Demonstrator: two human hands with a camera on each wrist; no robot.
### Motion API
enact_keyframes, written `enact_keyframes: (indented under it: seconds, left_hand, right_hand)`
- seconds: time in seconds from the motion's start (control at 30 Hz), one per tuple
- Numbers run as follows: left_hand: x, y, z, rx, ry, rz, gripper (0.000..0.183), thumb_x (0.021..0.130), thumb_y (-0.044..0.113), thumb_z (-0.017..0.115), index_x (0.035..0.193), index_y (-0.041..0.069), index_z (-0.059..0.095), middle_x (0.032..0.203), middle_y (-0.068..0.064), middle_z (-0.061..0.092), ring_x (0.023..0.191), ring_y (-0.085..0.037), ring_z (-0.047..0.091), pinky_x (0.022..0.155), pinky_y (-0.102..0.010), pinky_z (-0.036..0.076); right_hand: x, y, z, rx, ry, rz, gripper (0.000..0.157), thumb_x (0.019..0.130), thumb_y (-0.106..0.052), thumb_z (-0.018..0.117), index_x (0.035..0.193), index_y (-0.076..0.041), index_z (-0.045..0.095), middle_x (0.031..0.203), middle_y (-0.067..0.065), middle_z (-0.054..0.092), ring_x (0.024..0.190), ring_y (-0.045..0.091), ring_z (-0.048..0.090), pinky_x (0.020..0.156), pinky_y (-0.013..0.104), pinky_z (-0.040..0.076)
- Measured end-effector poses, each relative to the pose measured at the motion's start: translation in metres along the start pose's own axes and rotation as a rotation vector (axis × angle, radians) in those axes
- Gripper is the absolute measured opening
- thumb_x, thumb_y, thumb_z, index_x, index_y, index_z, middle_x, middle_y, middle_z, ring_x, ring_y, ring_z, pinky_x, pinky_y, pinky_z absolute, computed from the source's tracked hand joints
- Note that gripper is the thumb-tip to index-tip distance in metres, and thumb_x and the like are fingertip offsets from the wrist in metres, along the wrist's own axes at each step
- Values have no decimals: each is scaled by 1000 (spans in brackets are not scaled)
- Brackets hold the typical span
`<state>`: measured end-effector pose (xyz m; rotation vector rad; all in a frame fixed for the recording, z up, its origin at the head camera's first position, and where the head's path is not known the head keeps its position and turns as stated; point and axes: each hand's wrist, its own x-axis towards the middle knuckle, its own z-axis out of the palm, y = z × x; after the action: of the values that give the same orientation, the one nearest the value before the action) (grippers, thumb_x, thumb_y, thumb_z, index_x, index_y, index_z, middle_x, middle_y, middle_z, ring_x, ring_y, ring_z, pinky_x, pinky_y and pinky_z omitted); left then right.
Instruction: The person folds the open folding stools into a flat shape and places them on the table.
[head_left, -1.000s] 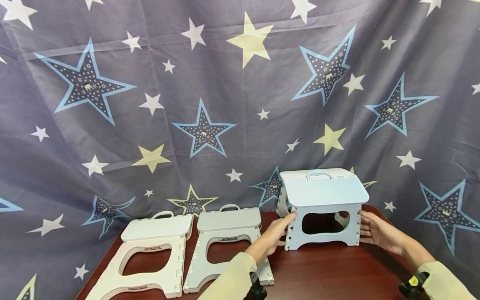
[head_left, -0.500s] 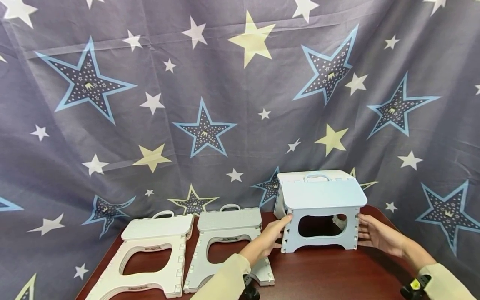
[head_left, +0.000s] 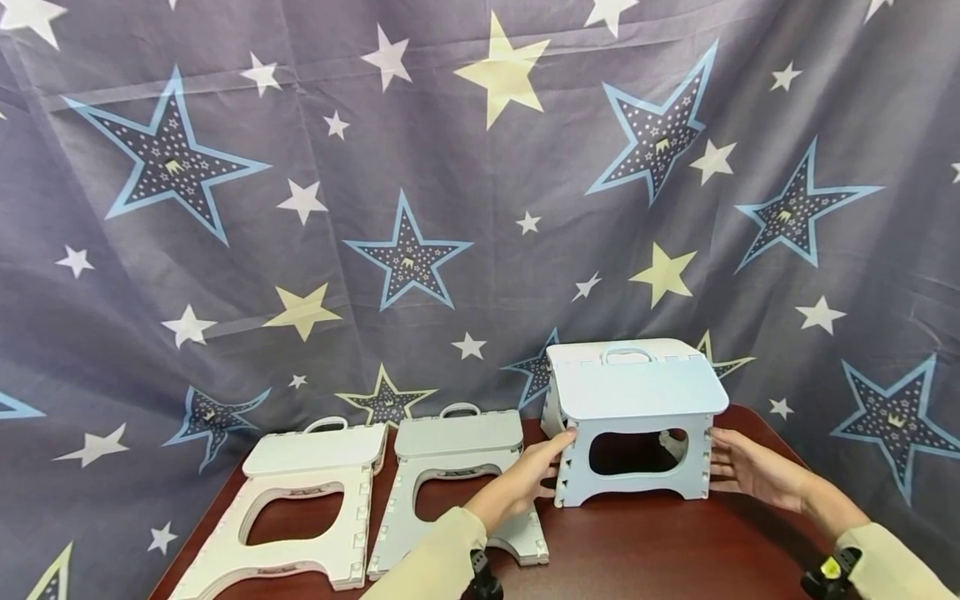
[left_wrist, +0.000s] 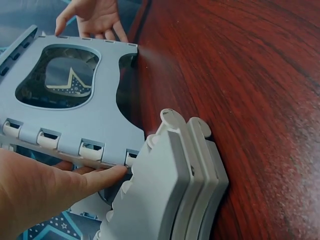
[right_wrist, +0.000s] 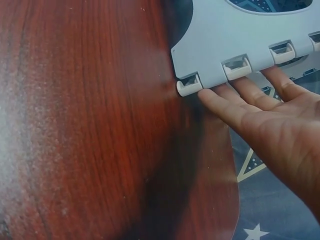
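A pale blue folding step stool [head_left: 637, 467] stands unfolded at the table's right side, its carry handle [head_left: 628, 355] on top. My left hand [head_left: 525, 479] lies against its left side, thumb at the front edge. In the left wrist view that hand [left_wrist: 55, 182] has its fingers stretched along the hinged edge. My right hand [head_left: 757, 471] touches the opposite side. Seen from the right wrist, the hand [right_wrist: 280, 117] keeps its fingers extended, fingertips at the hinge slots of the stool [right_wrist: 215, 50].
A folded grey-white stool [head_left: 461, 437] lies just left of the blue one, partly behind my left forearm. Farther left is a folded cream stool [head_left: 315, 454]. They lie on a dark red wooden table [head_left: 637, 558]. A star-patterned curtain [head_left: 480, 183] hangs behind it.
The blue stool has slid slightly left, toward the folded grey-white stool, with both hands moving along at its sides. The folded stools have stayed in place.
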<state>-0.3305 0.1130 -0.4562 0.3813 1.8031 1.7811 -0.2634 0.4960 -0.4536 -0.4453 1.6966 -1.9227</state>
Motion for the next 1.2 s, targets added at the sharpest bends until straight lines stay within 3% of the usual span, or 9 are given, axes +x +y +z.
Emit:
enact_keyframes:
  seconds: [0.33, 0.57, 0.93, 1.2]
  left_hand:
    - [-10, 0, -3, 4, -1, -7, 69, 98, 57, 55, 144, 6, 50, 144, -20, 54, 132, -38, 54, 103, -64, 46]
    - [-15, 0, -4, -19, 0, -12, 74, 98, 56, 56, 150, 6, 45, 149, -23, 48, 138, -44, 46, 107, -67, 41]
    - [-16, 0, -3, -19, -9, -16, 73, 98, 56, 56, 149, 5, 46, 149, -24, 49, 137, -44, 47, 106, -67, 41]
    - [-12, -2, -10, -38, -42, -21, 71, 98, 55, 56, 148, 6, 49, 147, -21, 50, 136, -39, 49, 107, -68, 40]
  right_hand:
    - [-1, -2, 4, 11, -44, 18, 49, 112, -35, 9, 140, -27, 48, 140, -2, 60, 130, 16, 58, 109, 40, 48]
    - [0, -2, 7, 61, -111, -27, 49, 112, -30, 8, 143, -25, 47, 143, 2, 58, 132, 19, 57, 112, 43, 46]
    - [-2, -1, 9, 51, -82, -17, 48, 113, -31, 10, 141, -24, 47, 141, 0, 59, 130, 17, 58, 109, 40, 48]
    - [-1, -1, 9, 47, -86, -18, 47, 113, -31, 10, 140, -27, 47, 142, -3, 59, 131, 15, 58, 110, 38, 48]
